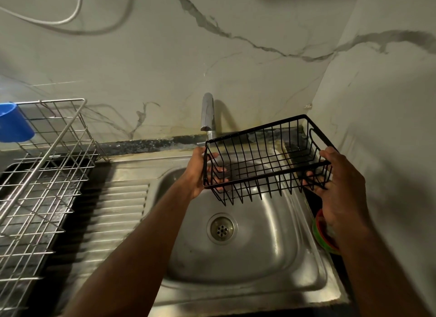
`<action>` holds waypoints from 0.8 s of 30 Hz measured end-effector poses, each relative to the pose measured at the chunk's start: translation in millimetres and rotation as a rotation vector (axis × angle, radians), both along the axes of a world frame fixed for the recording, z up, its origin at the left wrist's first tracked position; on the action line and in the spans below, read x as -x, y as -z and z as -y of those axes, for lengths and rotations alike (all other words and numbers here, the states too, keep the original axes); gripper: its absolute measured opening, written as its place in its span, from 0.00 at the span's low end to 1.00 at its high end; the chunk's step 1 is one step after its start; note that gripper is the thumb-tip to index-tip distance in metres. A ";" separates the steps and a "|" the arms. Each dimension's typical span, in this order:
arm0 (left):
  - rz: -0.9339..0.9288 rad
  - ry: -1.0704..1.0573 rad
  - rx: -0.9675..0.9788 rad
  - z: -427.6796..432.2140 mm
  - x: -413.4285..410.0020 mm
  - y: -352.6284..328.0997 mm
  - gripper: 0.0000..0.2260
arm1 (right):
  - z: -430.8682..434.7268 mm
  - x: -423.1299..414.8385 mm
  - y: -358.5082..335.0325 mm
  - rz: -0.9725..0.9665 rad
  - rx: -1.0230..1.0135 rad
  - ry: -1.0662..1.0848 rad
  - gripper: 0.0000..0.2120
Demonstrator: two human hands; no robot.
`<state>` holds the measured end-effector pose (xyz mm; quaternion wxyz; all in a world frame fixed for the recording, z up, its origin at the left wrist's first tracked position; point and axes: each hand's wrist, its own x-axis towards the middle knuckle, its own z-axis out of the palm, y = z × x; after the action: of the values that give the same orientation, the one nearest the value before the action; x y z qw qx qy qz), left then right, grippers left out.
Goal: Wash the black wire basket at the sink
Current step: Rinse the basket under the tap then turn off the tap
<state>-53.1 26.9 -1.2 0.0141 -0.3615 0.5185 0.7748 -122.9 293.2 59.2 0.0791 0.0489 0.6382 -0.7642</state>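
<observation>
Head view, starting closest: what's at the bottom of the frame?

> Two bare forearms reaching in, and under them the steel sink (236, 264) with its drain (221, 229) in the middle. The ribbed draining board (113, 212) runs off to the left of the basin.

And the hands?

> Both are on the black wire basket (265, 175). The left hand (200, 172) grips the left end, thumb hooked over the rim and fingers showing through the wires. The right hand (339, 186) grips the right end, fingers curled round the end wires. The basket is up in the air over the back half of the basin, tilted so the open top faces the camera, right end higher.

Anything beside it?

> A green and red thing (323, 236) sits on the sink's right edge, half hidden by the right wrist. Maybe stacked bowls, honestly can't tell.

Further back?

> The tap (207, 113) stands just behind the basket's left corner. Far left there's a silver wire rack (40, 175) with a blue cup (14, 123) hanging on its back rail. Behind it all is a marble-look wall (236, 57), with a cable (70, 21) looping across the top left.
</observation>
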 end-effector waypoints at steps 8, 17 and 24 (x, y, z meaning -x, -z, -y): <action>-0.009 0.014 -0.009 -1.0 -1.3 0.6 0.25 | -4.3 -8.3 1.9 0.023 0.018 0.045 0.08; -0.074 -0.017 -0.035 -0.8 -2.0 -1.2 0.24 | -5.8 -14.4 -1.7 0.003 0.048 0.036 0.05; -0.071 -0.010 -0.031 0.9 -1.3 0.8 0.24 | -8.0 -17.0 -3.2 -0.012 0.073 0.020 0.03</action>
<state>-51.8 26.0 -2.0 -0.0023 -0.3360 0.5047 0.7952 -106.0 301.2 62.4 0.0693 0.0477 0.6098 -0.7881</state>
